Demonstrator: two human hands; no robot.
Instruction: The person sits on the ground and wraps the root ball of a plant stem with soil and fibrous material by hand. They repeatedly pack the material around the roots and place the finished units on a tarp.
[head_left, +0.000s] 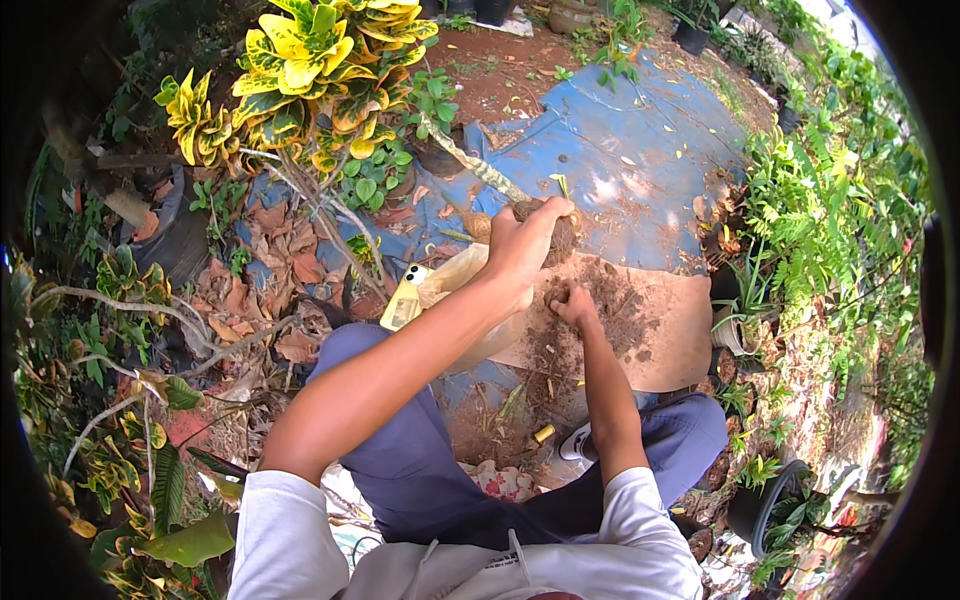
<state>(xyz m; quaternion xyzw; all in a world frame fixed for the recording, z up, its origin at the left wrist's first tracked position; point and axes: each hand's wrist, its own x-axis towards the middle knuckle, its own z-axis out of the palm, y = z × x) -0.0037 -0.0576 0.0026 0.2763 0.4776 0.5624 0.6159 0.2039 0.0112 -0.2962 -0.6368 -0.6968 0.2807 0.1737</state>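
My left hand (525,247) is closed around a brown, rough, rounded clump (562,240) that looks like a root ball, holding it over the soil. A thick, mottled grey-green stem (480,170) runs from the far left up to this clump; whether they join is hidden by my hand. Just below, my right hand (574,306) is down at the loose dark soil (615,310), its fingers curled in. What those fingers hold, if anything, is hidden. The soil lies spread on a tan sheet (680,320). A smaller brown rounded thing (477,226) lies left of my left hand.
A yellow phone (404,302) lies by a pale crumpled bag (455,272). Under everything stretches a blue tarp (640,150). A yellow-leaved shrub (310,70) leans in at the far left. A white pot (735,332) and a black pot (765,505) stand at the right.
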